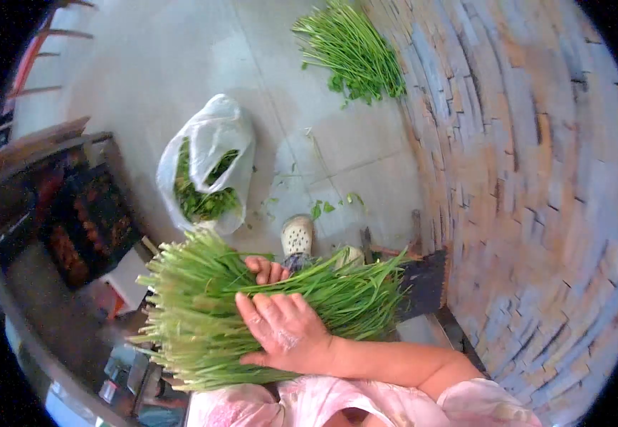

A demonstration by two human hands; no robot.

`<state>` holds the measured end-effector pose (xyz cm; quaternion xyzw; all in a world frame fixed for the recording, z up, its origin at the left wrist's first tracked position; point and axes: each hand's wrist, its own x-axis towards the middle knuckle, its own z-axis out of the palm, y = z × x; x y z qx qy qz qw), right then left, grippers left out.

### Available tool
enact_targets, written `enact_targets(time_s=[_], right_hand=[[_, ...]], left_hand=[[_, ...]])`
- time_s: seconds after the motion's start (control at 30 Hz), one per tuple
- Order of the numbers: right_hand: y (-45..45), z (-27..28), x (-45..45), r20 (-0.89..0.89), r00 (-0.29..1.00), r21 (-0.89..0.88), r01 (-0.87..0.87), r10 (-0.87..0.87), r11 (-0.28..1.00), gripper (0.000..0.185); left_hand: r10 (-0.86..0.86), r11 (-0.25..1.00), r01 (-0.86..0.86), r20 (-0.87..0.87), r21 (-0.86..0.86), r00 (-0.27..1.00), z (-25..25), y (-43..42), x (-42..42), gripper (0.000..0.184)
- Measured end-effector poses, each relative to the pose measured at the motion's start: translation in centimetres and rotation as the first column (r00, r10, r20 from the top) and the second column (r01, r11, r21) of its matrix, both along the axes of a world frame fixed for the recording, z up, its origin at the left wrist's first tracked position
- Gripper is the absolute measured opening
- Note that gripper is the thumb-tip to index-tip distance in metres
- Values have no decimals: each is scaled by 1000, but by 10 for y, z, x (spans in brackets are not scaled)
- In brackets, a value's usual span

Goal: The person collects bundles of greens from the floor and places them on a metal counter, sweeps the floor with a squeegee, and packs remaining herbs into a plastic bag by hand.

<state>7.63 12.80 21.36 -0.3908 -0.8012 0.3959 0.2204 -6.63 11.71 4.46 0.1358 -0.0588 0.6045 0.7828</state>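
Observation:
A big bundle of long green stalks [188, 320], chive-like with pale cut ends on the left and thin leafy tips on the right, lies across my lap. My left hand [266, 270] shows only its curled fingers, gripping the stalks at the bundle's far side; its palm and arm are hidden under the greens. Flat on top of the bundle rests my right hand [284, 334], fingers stretched out and thumb apart, touching the stalks.
Beyond my shoe [297, 235], a white plastic bag [241, 153] of leafy greens stands on the tiled floor. Another stalk bundle [355, 53] lies by the stone-patterned wall [522, 142]. Loose leaves [322, 208] are scattered between. A dark crate [92, 224] sits at left.

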Motion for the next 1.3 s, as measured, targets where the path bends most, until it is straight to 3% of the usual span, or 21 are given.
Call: enact_targets(time_s=[0.07,0.13,0.27,0.3,0.33,0.5,0.6,0.77,0.87,0.93,0.97,1.0,1.07,1.2,1.23,1.3], right_hand=[[-13,43,-8,-94,993,48,-71,76,996,78],[-32,98,-12,-152,967,128,-185,204,974,78],[-71,184,-21,-244,900,314,-279,362,907,72],[-46,185,-12,-275,894,267,-284,355,921,71],[-68,209,-8,-289,867,332,-307,406,892,71],[-86,280,0,-311,775,429,-403,550,809,61],[-97,296,0,-318,727,508,-412,609,756,55],[-118,314,1,-256,696,589,-437,671,679,50],[-143,327,21,-221,654,674,-434,724,598,48],[-160,333,39,-189,592,730,-449,783,516,49],[-168,335,47,-146,561,749,-476,815,461,51],[-129,340,-11,-88,593,724,-514,800,460,52],[-179,357,-16,-40,508,716,-586,860,379,56],[-215,362,-38,21,362,685,-684,932,250,56],[-125,320,-52,-43,329,694,-669,943,265,55],[-122,310,-65,-35,256,699,-685,966,207,54]], left_hand=[[59,997,-62,-62,-43,996,61,-13,-8,42],[-15,998,15,-8,66,1000,122,-18,-21,54],[41,929,-18,-56,370,998,231,-34,-41,62],[28,923,-13,-35,384,999,228,-12,-31,61],[37,869,-3,-59,496,998,261,-27,-31,60],[97,719,-19,-73,694,993,349,-38,-26,60],[112,548,-29,-39,836,993,377,-40,-25,61],[263,573,-146,-13,807,965,396,-79,-25,61],[276,366,-61,-45,929,960,418,-93,-15,58],[355,318,-17,-102,948,929,430,-121,-5,58],[387,309,-1,-124,951,914,436,-135,1,59],[351,328,-24,-98,944,931,432,-91,-54,60],[431,376,-83,-95,923,897,449,-160,-59,61],[561,353,-199,-36,914,827,441,-226,-77,54],[594,393,-190,-91,900,800,404,-148,-94,53],[638,330,-186,-73,925,767,390,-157,-107,50]])
